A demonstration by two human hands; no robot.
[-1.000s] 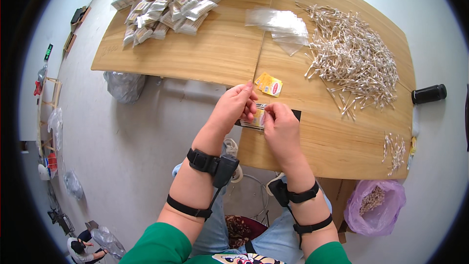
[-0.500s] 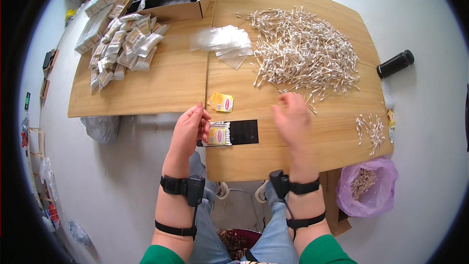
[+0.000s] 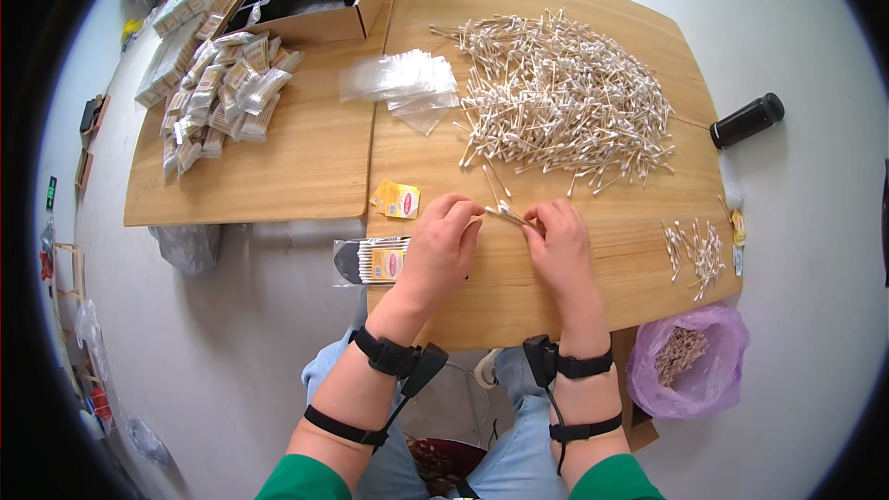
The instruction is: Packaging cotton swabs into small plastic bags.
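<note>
Head view: my right hand (image 3: 562,239) has its fingers pinched on a few cotton swabs (image 3: 510,214) over the surface (image 3: 639,231).
Left hand (image 3: 439,245) half-curled just beside, grip unclear; swabs look light, thin, snappable, so I'd pinch mid-stick, gently.

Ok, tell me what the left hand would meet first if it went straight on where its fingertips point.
Probably the cotton swabs in the right hand, just ahead of the left hand, though depth is hard to judge.
</note>
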